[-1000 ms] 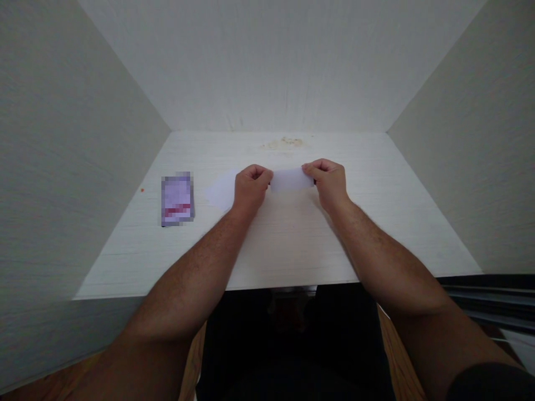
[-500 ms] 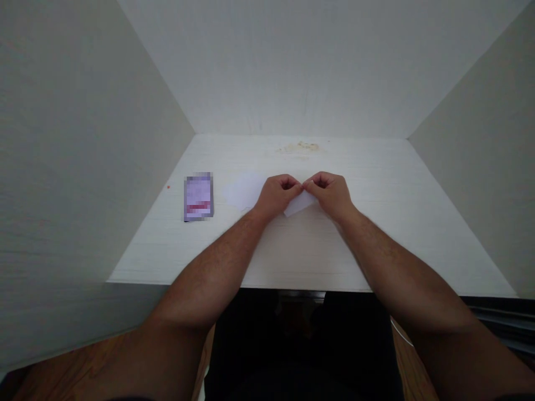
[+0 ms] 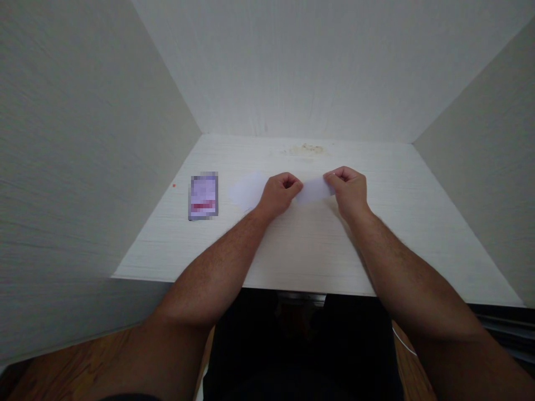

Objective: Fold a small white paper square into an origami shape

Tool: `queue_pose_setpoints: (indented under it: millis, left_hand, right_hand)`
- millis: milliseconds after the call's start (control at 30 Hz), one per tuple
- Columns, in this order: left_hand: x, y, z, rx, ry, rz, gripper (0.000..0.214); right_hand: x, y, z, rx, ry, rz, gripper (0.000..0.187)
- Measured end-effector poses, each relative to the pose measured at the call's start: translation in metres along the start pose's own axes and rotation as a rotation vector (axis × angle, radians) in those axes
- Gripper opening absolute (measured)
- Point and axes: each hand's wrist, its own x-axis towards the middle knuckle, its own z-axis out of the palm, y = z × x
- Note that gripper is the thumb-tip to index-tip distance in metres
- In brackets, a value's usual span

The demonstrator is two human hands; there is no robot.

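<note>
A small strip of white paper (image 3: 313, 190) spans the space between my hands above the desk. My left hand (image 3: 279, 195) pinches its left end between thumb and forefinger. At the other end, my right hand (image 3: 350, 188) grips the upper right corner the same way, a little higher. More white paper (image 3: 246, 191) lies on the desk just left of my left hand, and part of it is hidden behind that hand.
A phone-sized object with a blurred purple face (image 3: 203, 196) lies on the left of the white desk (image 3: 309, 256). A brownish stain (image 3: 312, 148) marks the desk near the back panel. Pale panels stand at the left, back and right.
My hands were together at the fingertips; my right hand has moved away to the right, and the paper strip now shows stretched between them. The view has shifted slightly.
</note>
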Motion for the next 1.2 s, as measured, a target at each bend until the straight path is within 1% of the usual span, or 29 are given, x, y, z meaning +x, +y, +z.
queue_pose_setpoints:
  millis: [133, 267, 367, 500, 600, 633, 733, 833, 967, 1067, 1200]
  left_hand:
    - [0.000, 0.000, 0.000, 0.041, 0.008, -0.042, 0.018]
    - [0.004, -0.004, -0.005, 0.141, 0.053, -0.135, 0.035]
    - [0.009, -0.009, -0.012, 0.193, 0.104, -0.113, 0.038]
    - [0.015, -0.013, -0.022, 0.181, 0.135, -0.097, 0.036]
    - [0.014, -0.010, -0.023, 0.188, 0.160, -0.071, 0.034]
    - [0.012, -0.008, -0.021, 0.163, 0.159, -0.060, 0.032]
    - [0.006, -0.001, -0.013, 0.010, 0.050, -0.049, 0.028]
    - [-0.001, 0.003, -0.004, 0.024, -0.030, -0.083, 0.031]
    - [-0.004, 0.004, 0.000, 0.131, 0.002, -0.099, 0.030]
    - [-0.004, 0.004, -0.002, 0.164, -0.002, -0.072, 0.028]
    - [-0.005, 0.004, -0.004, 0.181, -0.023, -0.052, 0.026]
  right_hand:
    - [0.002, 0.003, 0.000, -0.035, -0.025, 0.015, 0.014]
    - [0.004, 0.005, -0.001, -0.060, 0.004, 0.019, 0.013]
    - [0.003, 0.006, -0.001, -0.055, -0.001, 0.019, 0.013]
    - [0.001, 0.004, 0.001, -0.056, -0.025, 0.022, 0.013]
    - [0.000, 0.002, 0.002, -0.040, -0.025, 0.036, 0.013]
    - [-0.001, 0.001, 0.002, -0.037, -0.023, 0.034, 0.013]
    - [-0.001, 0.001, 0.004, -0.024, -0.030, 0.011, 0.015]
    - [-0.001, 0.002, 0.005, -0.007, -0.046, 0.014, 0.017]
    - [-0.002, 0.002, 0.005, -0.017, -0.122, 0.010, 0.016]
    - [-0.003, 0.001, 0.002, -0.109, -0.165, -0.021, 0.014]
    - [-0.003, -0.004, -0.001, -0.225, -0.212, -0.030, 0.017]
